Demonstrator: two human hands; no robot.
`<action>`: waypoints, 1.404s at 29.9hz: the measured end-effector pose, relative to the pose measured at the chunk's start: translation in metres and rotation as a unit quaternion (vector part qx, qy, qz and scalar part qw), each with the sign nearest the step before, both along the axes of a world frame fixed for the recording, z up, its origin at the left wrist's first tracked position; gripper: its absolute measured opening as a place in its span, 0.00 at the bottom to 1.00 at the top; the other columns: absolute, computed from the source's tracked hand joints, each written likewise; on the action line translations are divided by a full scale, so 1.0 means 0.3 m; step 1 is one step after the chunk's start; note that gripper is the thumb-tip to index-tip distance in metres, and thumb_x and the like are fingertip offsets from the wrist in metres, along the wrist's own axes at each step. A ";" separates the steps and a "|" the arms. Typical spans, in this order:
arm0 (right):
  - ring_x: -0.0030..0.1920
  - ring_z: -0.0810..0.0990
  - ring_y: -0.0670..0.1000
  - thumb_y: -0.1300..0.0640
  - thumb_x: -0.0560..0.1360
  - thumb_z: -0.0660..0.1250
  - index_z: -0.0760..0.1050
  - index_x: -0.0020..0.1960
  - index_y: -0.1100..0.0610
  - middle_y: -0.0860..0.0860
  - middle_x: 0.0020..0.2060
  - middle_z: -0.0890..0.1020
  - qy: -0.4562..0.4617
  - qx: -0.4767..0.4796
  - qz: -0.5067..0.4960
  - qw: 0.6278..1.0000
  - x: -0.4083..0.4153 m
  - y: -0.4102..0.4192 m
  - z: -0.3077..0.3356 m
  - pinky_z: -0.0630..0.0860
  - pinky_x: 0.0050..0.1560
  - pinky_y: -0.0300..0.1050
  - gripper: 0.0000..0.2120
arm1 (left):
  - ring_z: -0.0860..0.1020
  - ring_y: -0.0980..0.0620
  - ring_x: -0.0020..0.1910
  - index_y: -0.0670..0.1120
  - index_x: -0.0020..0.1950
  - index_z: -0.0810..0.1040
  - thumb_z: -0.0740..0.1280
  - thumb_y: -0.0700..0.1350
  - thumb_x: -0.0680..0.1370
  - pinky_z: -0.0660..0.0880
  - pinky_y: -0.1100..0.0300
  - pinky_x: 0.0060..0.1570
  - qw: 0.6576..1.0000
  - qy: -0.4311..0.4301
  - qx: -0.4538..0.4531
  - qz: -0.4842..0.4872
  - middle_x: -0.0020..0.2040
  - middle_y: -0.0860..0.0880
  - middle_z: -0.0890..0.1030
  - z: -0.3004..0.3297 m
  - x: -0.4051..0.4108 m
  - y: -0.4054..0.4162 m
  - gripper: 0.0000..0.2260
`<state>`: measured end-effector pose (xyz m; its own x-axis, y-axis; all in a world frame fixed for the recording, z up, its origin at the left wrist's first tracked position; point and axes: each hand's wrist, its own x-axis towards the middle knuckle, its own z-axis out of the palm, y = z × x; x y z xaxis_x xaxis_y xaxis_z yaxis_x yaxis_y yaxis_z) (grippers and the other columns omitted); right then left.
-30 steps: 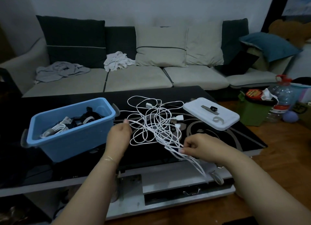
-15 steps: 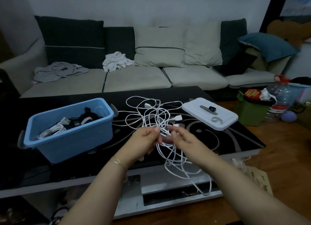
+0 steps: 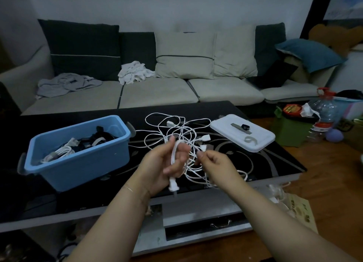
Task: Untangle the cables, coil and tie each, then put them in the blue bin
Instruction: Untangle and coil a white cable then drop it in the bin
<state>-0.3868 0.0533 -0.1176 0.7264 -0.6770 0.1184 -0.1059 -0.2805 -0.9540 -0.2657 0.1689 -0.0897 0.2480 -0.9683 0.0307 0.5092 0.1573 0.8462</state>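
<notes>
- Head view: your blue bin sits on the black desk, and everything below is placed from that bin.
- Inside the bin lie a coiled white cable toward its left end and dark cables toward its back right corner; how each is tied is too dim to tell.
- Right of the bin, the tangle of white cables spreads over the desk, with several small white connectors showing among the loops.
- Just right of the bin's near corner, your left hand has its grip curled round a doubled strand of that tangle; a white plug hangs below the palm.
- Further right of the bin, your right hand pinches a thin strand of the same tangle between thumb and fingertips.
- Far right of the bin, beyond the tangle, the white lid lies flat on the desk, carrying a small dark object and a pale loop.
- Behind the bin, past the desk, stands a sofa.
</notes>
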 end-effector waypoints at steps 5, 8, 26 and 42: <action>0.38 0.76 0.55 0.47 0.82 0.55 0.72 0.49 0.52 0.51 0.35 0.79 0.166 -0.293 0.066 0.939 0.006 0.069 -0.060 0.66 0.37 0.48 0.12 | 0.60 0.61 0.17 0.37 0.55 0.78 0.53 0.46 0.82 0.57 0.71 0.19 0.993 0.065 0.007 0.098 0.51 0.43 0.84 -0.006 0.009 -0.013 0.18; 0.46 0.77 0.62 0.48 0.82 0.52 0.68 0.53 0.55 0.58 0.44 0.80 0.213 -0.388 0.069 0.894 0.005 0.088 -0.043 0.62 0.37 0.49 0.12 | 0.64 0.61 0.20 0.37 0.60 0.75 0.53 0.47 0.83 0.59 0.71 0.21 0.988 0.015 0.030 0.148 0.57 0.42 0.83 -0.029 0.015 -0.022 0.17; 0.54 0.77 0.60 0.48 0.79 0.61 0.69 0.63 0.50 0.56 0.53 0.81 0.256 -0.422 0.134 0.859 -0.017 0.064 -0.003 0.65 0.41 0.47 0.15 | 0.79 0.53 0.57 0.48 0.64 0.74 0.55 0.49 0.83 0.75 0.55 0.58 0.769 -0.607 0.124 0.157 0.65 0.53 0.78 -0.104 -0.004 -0.046 0.14; 0.42 0.77 0.50 0.44 0.77 0.63 0.74 0.46 0.48 0.45 0.37 0.79 0.262 -0.324 -0.008 0.909 -0.114 -0.163 0.084 0.68 0.38 0.47 0.08 | 0.73 0.59 0.33 0.50 0.42 0.79 0.57 0.56 0.81 0.66 0.61 0.34 0.698 -0.672 0.235 0.075 0.29 0.57 0.75 -0.090 0.074 -0.002 0.16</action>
